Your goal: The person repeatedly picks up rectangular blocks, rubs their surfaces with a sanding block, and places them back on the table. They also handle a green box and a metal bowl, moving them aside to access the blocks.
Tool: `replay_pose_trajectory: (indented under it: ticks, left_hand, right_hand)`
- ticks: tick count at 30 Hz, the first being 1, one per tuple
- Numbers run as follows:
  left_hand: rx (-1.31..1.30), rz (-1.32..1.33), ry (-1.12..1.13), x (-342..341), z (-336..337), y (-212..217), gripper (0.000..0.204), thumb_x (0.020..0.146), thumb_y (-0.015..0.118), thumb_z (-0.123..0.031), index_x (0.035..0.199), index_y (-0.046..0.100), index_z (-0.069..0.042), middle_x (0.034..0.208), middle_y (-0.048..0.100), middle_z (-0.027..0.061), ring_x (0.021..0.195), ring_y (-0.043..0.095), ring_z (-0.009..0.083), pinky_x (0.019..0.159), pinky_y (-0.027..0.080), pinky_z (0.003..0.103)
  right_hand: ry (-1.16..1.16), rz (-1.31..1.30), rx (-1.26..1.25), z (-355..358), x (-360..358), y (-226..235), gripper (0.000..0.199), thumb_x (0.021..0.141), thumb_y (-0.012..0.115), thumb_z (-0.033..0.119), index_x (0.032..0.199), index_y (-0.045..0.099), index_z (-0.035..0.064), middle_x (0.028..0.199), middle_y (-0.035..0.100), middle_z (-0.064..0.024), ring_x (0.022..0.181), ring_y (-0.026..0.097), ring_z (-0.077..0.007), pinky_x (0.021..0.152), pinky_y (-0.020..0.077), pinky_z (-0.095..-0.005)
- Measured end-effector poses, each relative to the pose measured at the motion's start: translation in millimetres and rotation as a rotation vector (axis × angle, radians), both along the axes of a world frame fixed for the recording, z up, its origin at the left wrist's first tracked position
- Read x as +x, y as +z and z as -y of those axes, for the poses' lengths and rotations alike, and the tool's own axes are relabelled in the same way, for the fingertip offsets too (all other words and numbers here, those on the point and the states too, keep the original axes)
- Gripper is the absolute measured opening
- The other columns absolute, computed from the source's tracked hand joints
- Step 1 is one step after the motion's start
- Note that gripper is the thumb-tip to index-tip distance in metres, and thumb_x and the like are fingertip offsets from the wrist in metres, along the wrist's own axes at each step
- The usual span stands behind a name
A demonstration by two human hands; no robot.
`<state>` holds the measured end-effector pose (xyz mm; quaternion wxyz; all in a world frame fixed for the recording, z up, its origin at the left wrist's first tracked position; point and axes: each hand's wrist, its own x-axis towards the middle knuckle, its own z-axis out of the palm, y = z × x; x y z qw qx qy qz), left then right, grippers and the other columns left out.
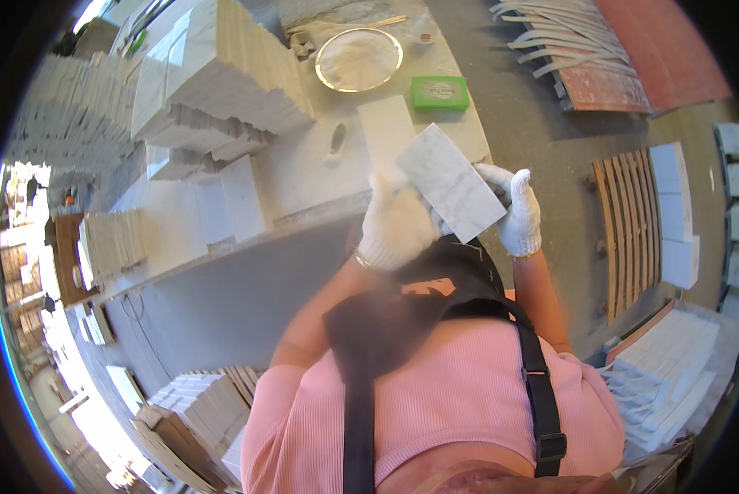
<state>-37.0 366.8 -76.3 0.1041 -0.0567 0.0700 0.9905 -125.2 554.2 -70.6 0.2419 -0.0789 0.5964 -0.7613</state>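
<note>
Gloved hands are gripping a marble tile above the workbench edge.

The left hand (396, 224) and right hand (517, 212) are closing around the white marble tile (450, 181); the dusty bench (303, 173) is carrying stacked tiles (221, 74), seemingly a stone workshop.

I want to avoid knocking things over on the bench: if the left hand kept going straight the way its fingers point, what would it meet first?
The left hand points up the picture, away from the body. First in that line is probably the white tile lying flat on the workbench, then the round metal dish. Depth is unclear; the hand may pass above the tile.
</note>
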Motion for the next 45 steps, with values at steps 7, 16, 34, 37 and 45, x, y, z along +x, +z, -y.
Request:
replay_pose_trajectory:
  ticks: [7, 16, 34, 37, 45]
  left_hand:
    - [-0.503, 0.179, 0.218, 52, 75, -21, 0.113, 0.089, 0.027, -0.087, 0.156, 0.027, 0.004, 0.158, 0.039, 0.0152, 0.145, 0.037, 0.0270, 0.120, 0.027, 0.039]
    - [-0.529, 0.257, 0.241, 94, 117, -31, 0.117, 0.085, 0.028, -0.089, 0.156, 0.029, 0.004, 0.157, 0.041, 0.0144, 0.143, 0.040, 0.0249, 0.119, 0.028, 0.038]
    - [-0.420, 0.286, 0.414, 115, 135, -24, 0.099, 0.098, 0.023, -0.076, 0.155, 0.030, 0.005, 0.156, 0.044, 0.0151, 0.140, 0.043, 0.0244, 0.118, 0.029, 0.035]
    - [-0.362, 0.190, 0.437, 130, 146, -35, 0.088, 0.103, 0.028, -0.067, 0.153, 0.034, 0.005, 0.152, 0.048, 0.0145, 0.137, 0.047, 0.0228, 0.117, 0.030, 0.033]
    - [-0.455, 0.212, 0.525, 198, 258, -37, 0.054, 0.108, 0.040, -0.044, 0.140, 0.053, -0.002, 0.135, 0.062, 0.0096, 0.124, 0.057, 0.0213, 0.107, 0.043, 0.036]
  right_hand:
    - [0.373, -0.041, 0.149, 14, 12, -9, 0.087, 0.100, 0.032, 0.072, 0.126, 0.064, -0.0053, 0.090, 0.067, -0.0108, 0.074, 0.061, -0.0202, 0.066, 0.0495, -0.0321]
    - [0.378, -0.066, 0.093, 12, -3, -12, 0.083, 0.099, 0.035, 0.070, 0.124, 0.065, -0.0031, 0.087, 0.066, -0.0105, 0.072, 0.061, -0.0219, 0.064, 0.0478, -0.0333]
    - [0.386, -0.062, 0.128, 8, -8, -19, 0.080, 0.100, 0.035, 0.068, 0.125, 0.067, -0.0006, 0.091, 0.068, -0.0114, 0.076, 0.063, -0.0229, 0.070, 0.0502, -0.0365]
    - [0.364, -0.070, 0.164, 7, -8, -21, 0.082, 0.100, 0.035, 0.070, 0.124, 0.067, -0.0009, 0.088, 0.068, -0.0105, 0.074, 0.063, -0.0217, 0.068, 0.0497, -0.0347]
    - [0.332, -0.070, 0.203, 4, -11, -19, 0.083, 0.100, 0.035, 0.070, 0.123, 0.067, -0.0027, 0.084, 0.067, -0.0100, 0.068, 0.062, -0.0205, 0.062, 0.0475, -0.0323]
